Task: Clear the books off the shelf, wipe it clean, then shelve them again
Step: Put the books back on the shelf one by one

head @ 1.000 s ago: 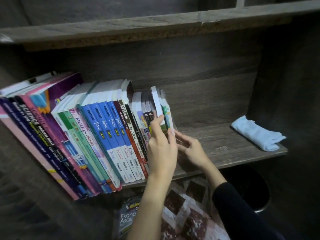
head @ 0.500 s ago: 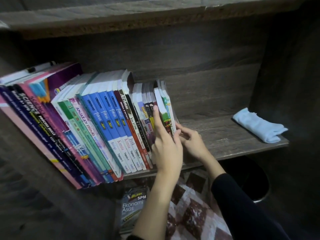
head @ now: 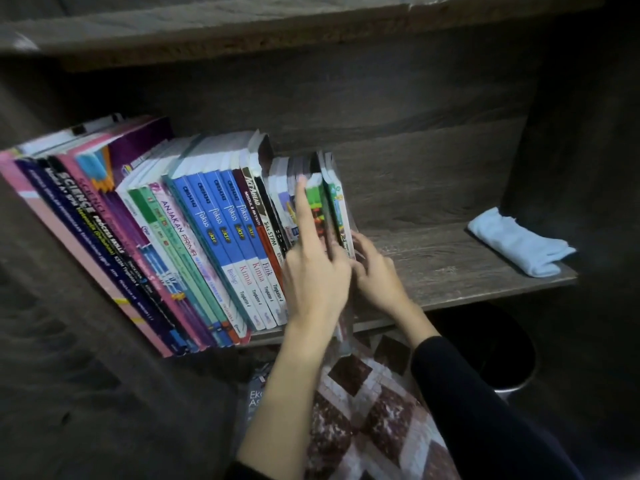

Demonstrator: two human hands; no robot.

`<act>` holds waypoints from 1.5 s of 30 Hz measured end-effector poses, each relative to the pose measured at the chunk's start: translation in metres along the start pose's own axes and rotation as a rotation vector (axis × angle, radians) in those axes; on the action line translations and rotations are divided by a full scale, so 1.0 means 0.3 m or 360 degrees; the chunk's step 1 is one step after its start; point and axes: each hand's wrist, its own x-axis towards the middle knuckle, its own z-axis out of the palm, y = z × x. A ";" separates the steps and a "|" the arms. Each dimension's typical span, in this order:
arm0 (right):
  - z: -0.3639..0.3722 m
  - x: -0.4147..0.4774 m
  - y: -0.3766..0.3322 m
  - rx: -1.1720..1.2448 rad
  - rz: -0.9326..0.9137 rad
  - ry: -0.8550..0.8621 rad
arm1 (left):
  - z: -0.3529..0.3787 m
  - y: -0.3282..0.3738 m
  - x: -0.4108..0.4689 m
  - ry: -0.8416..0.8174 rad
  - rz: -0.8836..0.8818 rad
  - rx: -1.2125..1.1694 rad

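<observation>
**A:** Grey wood grain, was it, that shelf [head: 433, 258]?

**B:** It was. The books [head: 207, 230] stood on it from the left end to about the middle. Their spines faced the front edge and they all leaned left.

**A:** And the hands?

**B:** They were close together at the right end of the row, though not touching each other. The left hand [head: 315, 275] lay on the spines of the last books [head: 337, 209], with its index finger [head: 302, 209] straight up along them. Its other fingers were bent low against those spines. It was too blurred for me to tell whether they gripped.

**A:** The other one?

**B:** The right hand [head: 379, 277] was just beside the row. Its fingertips were on the outer cover of the very last book, low down near the front edge. I could not tell whether it pinched or only pressed.

**A:** Anything more on the board?

**B:** A pale blue cloth [head: 516, 244] lay folded at the right end by the front edge, well apart from the books.

**A:** And underneath?

**B:** A dark round bin [head: 491, 344] stood below the right end. A loose book [head: 258, 400] lay flat beneath the front edge, beside a brown-and-white patterned mat [head: 363, 410]. The right arm wore a black sleeve [head: 467, 393].
</observation>
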 end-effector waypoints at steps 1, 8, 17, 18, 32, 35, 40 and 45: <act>0.002 -0.006 -0.003 -0.0020 0.0009 0.0013 | -0.025 0.009 0.012 -0.0011 0.0000 0.0026; -0.009 0.001 -0.039 -0.0028 0.0164 -0.0175 | -0.200 0.099 0.027 -0.0103 -0.0073 0.0052; -0.097 0.011 -0.282 -0.0027 -0.0273 -0.0084 | -0.424 0.131 0.025 0.0180 0.0058 0.0045; -0.099 0.020 -0.317 -0.0109 -0.0284 -0.0117 | -0.438 0.136 0.020 0.0195 0.0078 0.0041; -0.061 0.063 -0.461 -0.0781 -0.0318 -0.0317 | -0.548 0.149 -0.020 0.0337 0.0070 0.0070; -0.056 0.071 -0.450 -0.0813 -0.0314 -0.0248 | -0.550 0.158 -0.028 0.0358 0.0111 0.0049; -0.057 0.072 -0.421 -0.0909 -0.0345 -0.0078 | -0.528 0.179 -0.020 0.0323 0.0140 0.0007; -0.057 0.053 -0.367 -0.0901 -0.0387 0.0162 | -0.485 0.201 -0.008 0.0257 0.0238 0.0083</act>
